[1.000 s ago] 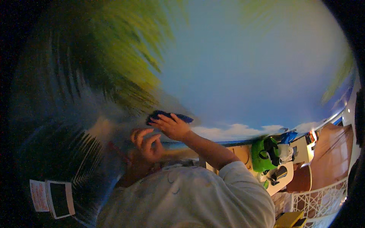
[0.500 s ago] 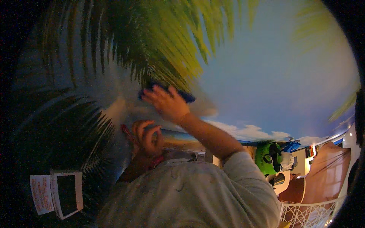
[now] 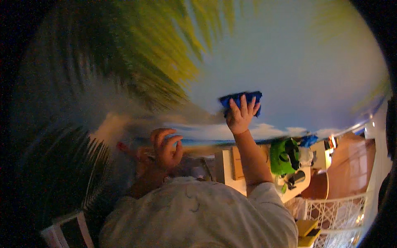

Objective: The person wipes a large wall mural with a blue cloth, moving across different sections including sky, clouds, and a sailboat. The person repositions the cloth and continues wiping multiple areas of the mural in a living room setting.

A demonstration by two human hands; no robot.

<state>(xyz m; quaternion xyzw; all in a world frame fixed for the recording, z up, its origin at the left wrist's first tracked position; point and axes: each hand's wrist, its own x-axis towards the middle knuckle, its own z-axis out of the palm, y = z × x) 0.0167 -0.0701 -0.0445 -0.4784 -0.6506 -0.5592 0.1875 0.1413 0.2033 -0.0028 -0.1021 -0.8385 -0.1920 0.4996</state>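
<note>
In the head view, the palm-and-sky mural (image 3: pixel 289 70) gives you open room above and right of the blue cloth (image 3: pixel 236 98), with a green bag (image 3: pixel 281 159) by its lower edge. The cloth lies against painted sky, long axis roughly sideways, under your right hand (image 3: pixel 240 118), fingers spread; your left hand (image 3: pixel 167 151) is half-curled, its grip unclear.

The cloth (image 3: pixel 235 98) is partly covered by the right hand (image 3: pixel 240 118). The frame (image 3: pixel 73 233) and the shirt (image 3: pixel 198 219) are cut off by the lower edge. The fronds (image 3: pixel 153 66) are blurred; the red thing (image 3: pixel 122 146) cannot be identified.
</note>
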